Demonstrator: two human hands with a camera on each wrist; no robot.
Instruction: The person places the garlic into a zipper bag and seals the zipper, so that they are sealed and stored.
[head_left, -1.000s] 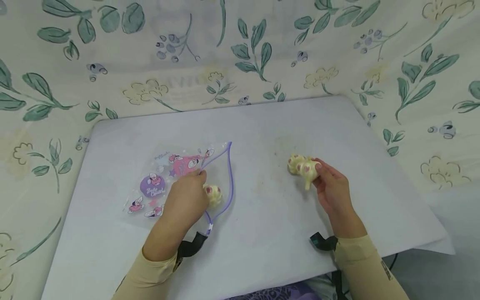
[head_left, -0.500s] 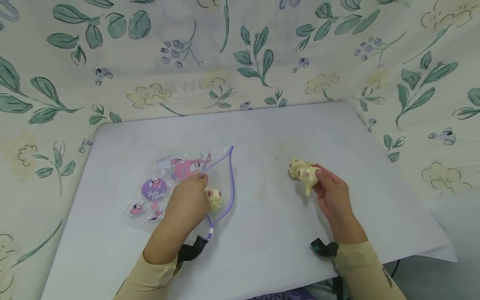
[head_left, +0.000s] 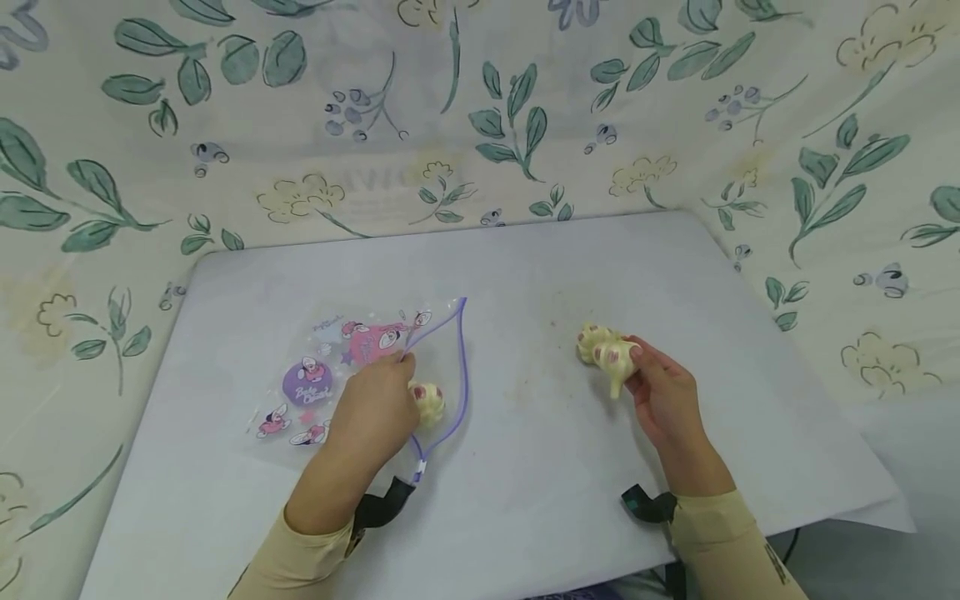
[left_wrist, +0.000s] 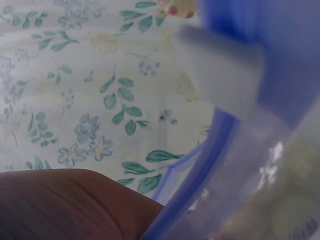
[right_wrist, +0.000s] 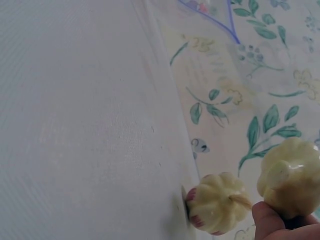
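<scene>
Ideally, your left hand (head_left: 377, 406), pinching the bag (head_left: 307, 382), spreads it wide; right of it, your right hand (head_left: 667, 398) grips a garlic bulb (head_left: 615, 359).

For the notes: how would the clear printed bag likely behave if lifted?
The bag is probably floppy, since it looks thin and see-through. Its purple rim may be somewhat springier, as it bows out in a smooth curve. The rounded garlic-like bulb at its open end might roll out if the bag tipped.
</scene>
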